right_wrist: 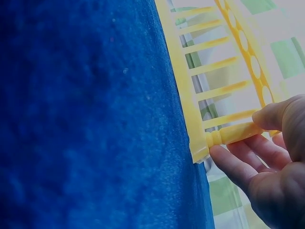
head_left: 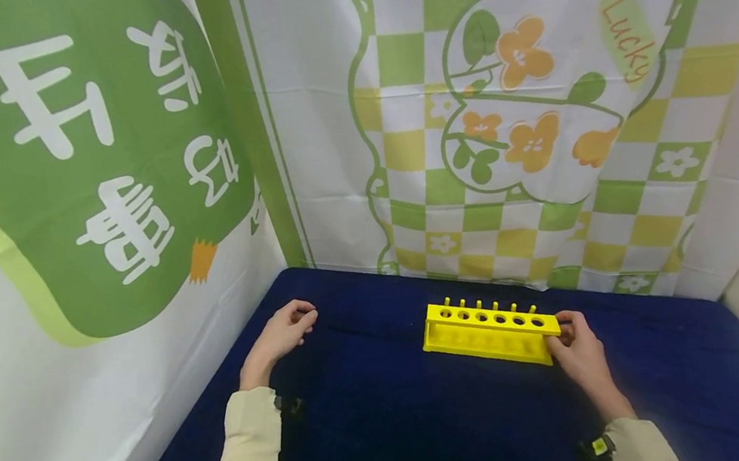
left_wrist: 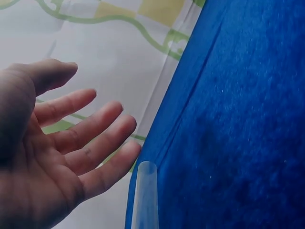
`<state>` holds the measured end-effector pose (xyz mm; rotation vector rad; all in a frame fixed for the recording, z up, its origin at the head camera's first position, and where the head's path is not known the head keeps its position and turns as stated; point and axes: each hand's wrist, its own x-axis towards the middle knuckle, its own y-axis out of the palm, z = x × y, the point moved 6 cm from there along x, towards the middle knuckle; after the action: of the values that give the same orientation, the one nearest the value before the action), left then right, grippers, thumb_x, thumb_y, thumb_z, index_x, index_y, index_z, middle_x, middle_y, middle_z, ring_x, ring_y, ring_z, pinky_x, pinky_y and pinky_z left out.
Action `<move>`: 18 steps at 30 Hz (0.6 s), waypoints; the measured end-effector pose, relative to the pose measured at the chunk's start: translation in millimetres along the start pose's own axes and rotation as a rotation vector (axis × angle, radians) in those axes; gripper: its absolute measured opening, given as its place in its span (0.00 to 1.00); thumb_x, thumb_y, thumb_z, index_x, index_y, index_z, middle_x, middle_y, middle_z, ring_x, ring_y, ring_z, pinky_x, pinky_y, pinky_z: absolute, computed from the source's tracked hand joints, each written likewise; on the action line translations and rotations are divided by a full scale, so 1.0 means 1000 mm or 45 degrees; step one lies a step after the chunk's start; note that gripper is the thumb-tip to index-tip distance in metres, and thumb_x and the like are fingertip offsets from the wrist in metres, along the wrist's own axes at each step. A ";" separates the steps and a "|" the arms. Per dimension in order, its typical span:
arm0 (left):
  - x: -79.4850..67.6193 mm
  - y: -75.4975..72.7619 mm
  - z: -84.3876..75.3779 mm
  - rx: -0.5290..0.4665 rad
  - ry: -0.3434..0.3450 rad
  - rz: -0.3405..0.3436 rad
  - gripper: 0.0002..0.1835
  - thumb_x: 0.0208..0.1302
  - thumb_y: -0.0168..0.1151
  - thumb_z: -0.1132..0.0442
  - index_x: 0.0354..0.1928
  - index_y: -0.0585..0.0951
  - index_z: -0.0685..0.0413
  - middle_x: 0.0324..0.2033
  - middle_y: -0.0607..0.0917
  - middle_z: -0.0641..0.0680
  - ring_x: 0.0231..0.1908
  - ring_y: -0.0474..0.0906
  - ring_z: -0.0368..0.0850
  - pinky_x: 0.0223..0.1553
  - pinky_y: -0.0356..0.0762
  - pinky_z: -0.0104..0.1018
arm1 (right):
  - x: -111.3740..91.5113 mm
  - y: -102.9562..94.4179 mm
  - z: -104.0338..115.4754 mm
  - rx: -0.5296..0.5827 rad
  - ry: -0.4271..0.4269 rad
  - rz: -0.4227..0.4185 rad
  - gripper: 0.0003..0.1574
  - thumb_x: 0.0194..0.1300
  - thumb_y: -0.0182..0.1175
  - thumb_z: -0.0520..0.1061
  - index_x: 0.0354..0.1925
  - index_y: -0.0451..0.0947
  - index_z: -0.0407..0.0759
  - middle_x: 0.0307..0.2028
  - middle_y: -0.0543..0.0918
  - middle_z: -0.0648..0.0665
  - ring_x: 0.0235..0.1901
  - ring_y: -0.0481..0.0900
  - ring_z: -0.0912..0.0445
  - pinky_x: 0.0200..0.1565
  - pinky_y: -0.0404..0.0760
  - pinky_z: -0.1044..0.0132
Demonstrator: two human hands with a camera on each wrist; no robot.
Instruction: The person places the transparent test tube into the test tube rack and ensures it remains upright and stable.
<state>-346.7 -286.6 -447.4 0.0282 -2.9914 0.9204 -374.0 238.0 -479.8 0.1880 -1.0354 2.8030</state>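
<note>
A yellow test tube rack (head_left: 490,323) stands on the dark blue table cover, with a row of round holes along its top bar and several short pegs behind them. My right hand (head_left: 579,353) grips its right end; in the right wrist view the thumb and fingers (right_wrist: 238,168) close around the end post. My left hand (head_left: 283,333) hovers over the left part of the table, fingers loosely bent and holding nothing. A clear tube (left_wrist: 147,195) shows below the little finger in the left wrist view, its lower end cut off by the frame.
The dark blue cover (head_left: 365,429) spreads over the table. A white cloth with green and yellow checks (head_left: 424,110) hangs behind it, and a white cloth with a green print (head_left: 96,292) hangs along the left side.
</note>
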 end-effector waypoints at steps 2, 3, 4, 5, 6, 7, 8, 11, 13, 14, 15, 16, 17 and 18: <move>0.001 -0.002 0.003 0.018 -0.006 -0.012 0.21 0.74 0.52 0.49 0.60 0.73 0.54 0.53 0.80 0.66 0.50 0.79 0.61 0.44 0.81 0.41 | 0.000 0.000 0.000 -0.001 -0.002 0.001 0.27 0.67 0.56 0.39 0.61 0.61 0.36 0.53 0.80 0.25 0.48 0.82 0.37 0.44 0.85 0.51; 0.001 -0.003 0.004 0.029 -0.009 -0.019 0.21 0.75 0.52 0.49 0.60 0.73 0.54 0.52 0.80 0.66 0.49 0.79 0.61 0.44 0.80 0.40 | 0.000 0.000 0.000 -0.002 -0.002 0.005 0.27 0.67 0.56 0.39 0.61 0.61 0.36 0.53 0.80 0.25 0.48 0.81 0.37 0.45 0.85 0.51; 0.001 -0.005 0.005 0.044 -0.010 -0.028 0.21 0.75 0.52 0.49 0.60 0.73 0.54 0.51 0.80 0.66 0.48 0.79 0.60 0.43 0.80 0.40 | 0.000 0.000 0.000 -0.001 -0.001 0.010 0.27 0.67 0.56 0.39 0.61 0.61 0.35 0.53 0.80 0.25 0.48 0.81 0.37 0.45 0.85 0.51; 0.001 -0.007 0.007 0.061 -0.013 -0.038 0.21 0.75 0.51 0.49 0.60 0.73 0.54 0.50 0.81 0.65 0.47 0.79 0.60 0.42 0.80 0.39 | 0.000 0.000 0.000 0.000 0.002 0.015 0.27 0.67 0.56 0.39 0.61 0.61 0.35 0.53 0.79 0.25 0.49 0.81 0.37 0.46 0.85 0.50; 0.001 -0.010 0.008 0.084 -0.015 -0.048 0.21 0.75 0.51 0.49 0.60 0.73 0.54 0.50 0.81 0.65 0.47 0.79 0.59 0.42 0.79 0.38 | 0.000 0.000 0.000 0.002 0.005 0.019 0.27 0.68 0.56 0.39 0.61 0.61 0.35 0.53 0.79 0.25 0.49 0.81 0.37 0.46 0.85 0.50; 0.000 -0.012 0.009 0.101 -0.017 -0.059 0.20 0.75 0.51 0.49 0.59 0.73 0.54 0.49 0.81 0.65 0.46 0.79 0.59 0.41 0.79 0.38 | 0.000 0.000 0.000 0.003 0.007 0.020 0.27 0.68 0.56 0.39 0.61 0.61 0.36 0.54 0.79 0.25 0.49 0.81 0.37 0.46 0.85 0.50; 0.000 -0.014 0.010 0.119 -0.020 -0.067 0.20 0.75 0.51 0.49 0.59 0.73 0.55 0.48 0.81 0.65 0.45 0.79 0.59 0.41 0.79 0.38 | 0.000 0.000 0.000 0.001 0.009 0.020 0.27 0.68 0.56 0.39 0.61 0.61 0.36 0.54 0.79 0.25 0.49 0.81 0.36 0.46 0.84 0.49; -0.002 -0.021 0.014 0.176 -0.039 -0.093 0.20 0.75 0.51 0.49 0.59 0.73 0.54 0.46 0.82 0.63 0.42 0.80 0.54 0.41 0.79 0.39 | -0.001 -0.001 0.000 -0.006 0.008 0.017 0.27 0.68 0.56 0.39 0.61 0.61 0.36 0.54 0.79 0.25 0.49 0.81 0.36 0.47 0.84 0.49; -0.003 -0.024 0.016 0.204 -0.053 -0.098 0.21 0.74 0.51 0.49 0.59 0.73 0.54 0.46 0.83 0.62 0.41 0.81 0.52 0.43 0.78 0.41 | 0.000 -0.001 0.000 -0.010 0.008 0.015 0.27 0.68 0.56 0.39 0.61 0.61 0.36 0.54 0.79 0.25 0.50 0.81 0.36 0.47 0.84 0.49; -0.003 -0.025 0.017 0.219 -0.061 -0.101 0.21 0.74 0.51 0.48 0.59 0.73 0.54 0.46 0.83 0.61 0.41 0.81 0.51 0.44 0.78 0.42 | 0.000 0.000 0.000 -0.012 0.008 0.017 0.27 0.68 0.56 0.39 0.61 0.61 0.36 0.54 0.79 0.25 0.50 0.81 0.36 0.47 0.84 0.49; -0.003 -0.026 0.018 0.236 -0.068 -0.104 0.21 0.74 0.51 0.49 0.59 0.73 0.54 0.46 0.83 0.61 0.42 0.81 0.50 0.44 0.78 0.44 | -0.001 0.000 0.000 -0.010 0.008 0.019 0.27 0.68 0.56 0.39 0.61 0.61 0.36 0.54 0.79 0.25 0.50 0.81 0.36 0.47 0.84 0.49; -0.003 -0.027 0.019 0.251 -0.075 -0.104 0.21 0.74 0.52 0.48 0.59 0.72 0.54 0.47 0.83 0.61 0.42 0.81 0.50 0.45 0.78 0.45 | 0.000 0.000 0.000 -0.007 0.009 0.023 0.27 0.68 0.56 0.39 0.62 0.60 0.36 0.54 0.79 0.25 0.50 0.81 0.36 0.47 0.84 0.49; -0.003 -0.027 0.019 0.267 -0.083 -0.100 0.21 0.74 0.52 0.48 0.60 0.72 0.54 0.48 0.83 0.61 0.43 0.81 0.50 0.46 0.78 0.46 | 0.000 0.000 0.000 -0.004 0.008 0.026 0.27 0.68 0.56 0.39 0.62 0.60 0.35 0.54 0.79 0.25 0.50 0.81 0.36 0.47 0.84 0.49; -0.003 -0.027 0.020 0.278 -0.089 -0.098 0.22 0.73 0.53 0.48 0.60 0.72 0.54 0.48 0.83 0.61 0.44 0.81 0.51 0.46 0.78 0.47 | 0.000 0.000 0.000 0.000 0.007 0.029 0.27 0.68 0.56 0.39 0.62 0.60 0.35 0.54 0.79 0.25 0.50 0.81 0.36 0.47 0.85 0.49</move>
<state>-342.9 -320.6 -448.8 0.1791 -2.9116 1.2563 -374.0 238.1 -480.1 0.1697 -1.0434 2.8225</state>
